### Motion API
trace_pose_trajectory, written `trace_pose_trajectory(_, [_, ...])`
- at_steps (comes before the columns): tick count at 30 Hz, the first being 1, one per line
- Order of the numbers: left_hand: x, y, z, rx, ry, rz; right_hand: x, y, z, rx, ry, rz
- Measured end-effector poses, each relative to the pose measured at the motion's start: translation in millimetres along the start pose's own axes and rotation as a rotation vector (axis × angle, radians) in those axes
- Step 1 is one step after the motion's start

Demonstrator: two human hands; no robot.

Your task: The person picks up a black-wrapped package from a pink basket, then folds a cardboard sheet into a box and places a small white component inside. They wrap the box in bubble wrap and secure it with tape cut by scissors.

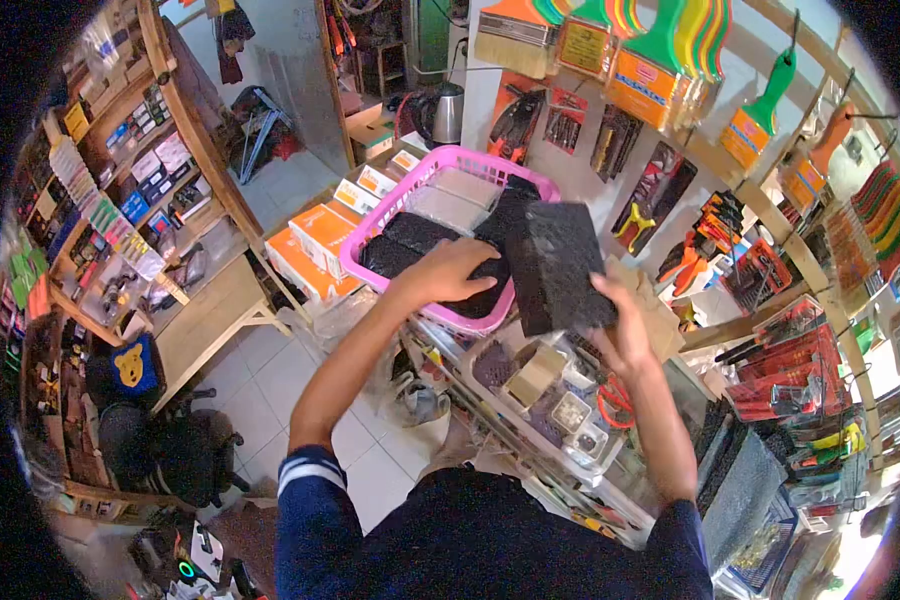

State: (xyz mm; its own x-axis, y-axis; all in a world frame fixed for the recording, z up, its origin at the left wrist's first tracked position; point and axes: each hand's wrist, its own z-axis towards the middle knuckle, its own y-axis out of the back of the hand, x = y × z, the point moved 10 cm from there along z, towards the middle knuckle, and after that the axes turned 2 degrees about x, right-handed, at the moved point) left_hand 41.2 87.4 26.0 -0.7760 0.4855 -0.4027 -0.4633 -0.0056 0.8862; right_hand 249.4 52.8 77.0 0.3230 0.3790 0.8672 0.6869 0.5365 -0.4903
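Note:
My right hand (625, 330) grips the lower right side of a black box-shaped package (560, 265), which is raised and tilted at the right of a pink plastic basket (358, 240). Its black covering looks shiny and wrinkled; what is inside is hidden. Over the near part of the basket, my left hand (450, 272) lies with fingers apart on black wrapped packages (410, 238), partly covering them. Behind these in the basket are pale boxes (450, 205) and another black package (515, 205).
Orange-and-white boxes (315, 240) stand left of the basket. A tray (490, 365) holding small boxes and clear containers sits on the counter nearer me. Paintbrushes (660, 75) and packaged tools hang along the right wall. A steel kettle (448, 112) stands behind.

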Motion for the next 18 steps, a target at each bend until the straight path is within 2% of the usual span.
trace_pose_trajectory(2, [20.8, -45.2, 22.8, 0.252, 0.107, 0.097, 11.3, 24.2, 28.7, -0.147, 0.043, -0.105])
trace_pose_trajectory(3, [49.8, -35.7, 1.6, 0.23, 0.037, 0.203, 2.0, -0.2, 68.3, -0.171, 0.111, -0.139])
trace_pose_trajectory(5, [59.3, -51.4, 16.9, 0.241, 0.073, 0.278, 16.6, -2.9, 106.0, -0.245, 0.213, -0.318])
trace_pose_trajectory(8, [57.9, -54.8, 15.9, 0.282, 0.08, 0.185, 16.4, 21.3, 165.2, -0.22, 0.29, -0.7])
trace_pose_trajectory(11, [67.0, -59.2, 21.6, 0.295, 0.106, 0.173, 5.5, 30.8, 209.7, -0.122, 0.299, -0.836])
trace_pose_trajectory(12, [65.7, -61.2, 21.7, 0.289, 0.096, 0.158, 2.9, 32.8, 217.2, -0.16, 0.289, -0.868])
trace_pose_trajectory(15, [64.0, -58.3, 20.8, 0.271, 0.067, 0.128, -36.2, 38.1, 232.7, -0.06, -0.143, -0.365])
trace_pose_trajectory(16, [59.2, -55.2, 17.2, 0.246, 0.087, 0.097, -37.1, 15.0, 228.0, 0.045, -0.211, -0.34])
trace_pose_trajectory(18, [61.3, -58.4, 19.9, 0.217, 0.041, 0.054, -53.6, 18.6, 238.4, 0.098, -0.368, -0.224])
